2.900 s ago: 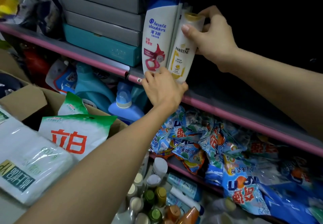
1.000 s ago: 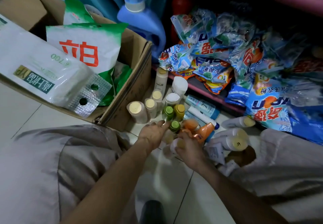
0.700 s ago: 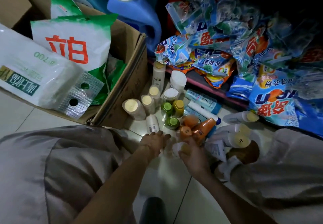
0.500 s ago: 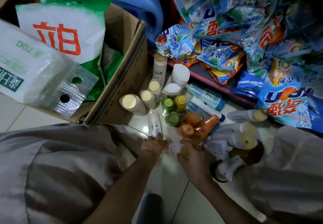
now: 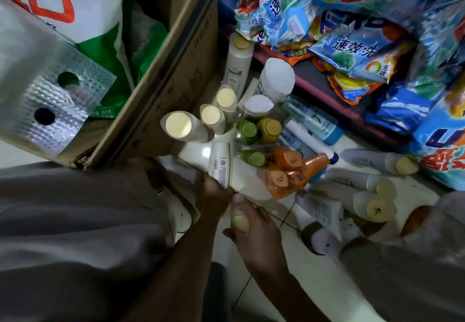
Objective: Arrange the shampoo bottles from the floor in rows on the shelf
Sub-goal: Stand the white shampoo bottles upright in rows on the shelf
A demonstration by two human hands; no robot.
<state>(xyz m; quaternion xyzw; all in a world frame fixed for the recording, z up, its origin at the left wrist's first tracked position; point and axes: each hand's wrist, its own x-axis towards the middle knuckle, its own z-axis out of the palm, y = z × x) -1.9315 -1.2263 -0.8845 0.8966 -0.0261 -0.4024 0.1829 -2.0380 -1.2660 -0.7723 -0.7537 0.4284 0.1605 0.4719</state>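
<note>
Two small white yellow-capped shampoo bottles have been lifted off the tiled floor (image 5: 314, 284): one (image 5: 219, 163) gripped by the left hand (image 5: 212, 196), the other (image 5: 239, 217) by the right hand (image 5: 256, 231), ready for shelving.

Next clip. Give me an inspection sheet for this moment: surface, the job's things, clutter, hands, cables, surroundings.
Surface: pale tiled floor, dimly lit.
Job's things: shampoo bottles clustered on the floor, some standing, some lying; white bottle with barcode label in the left hand; small yellow-capped bottle in the right hand.
Clutter: orange tubes; green-capped bottles.
Hands: left hand grips the white bottle; right hand holds the small bottle.
Cables: nothing seen.
Surroundings: cardboard box on the left; detergent bags on a low shelf.
</note>
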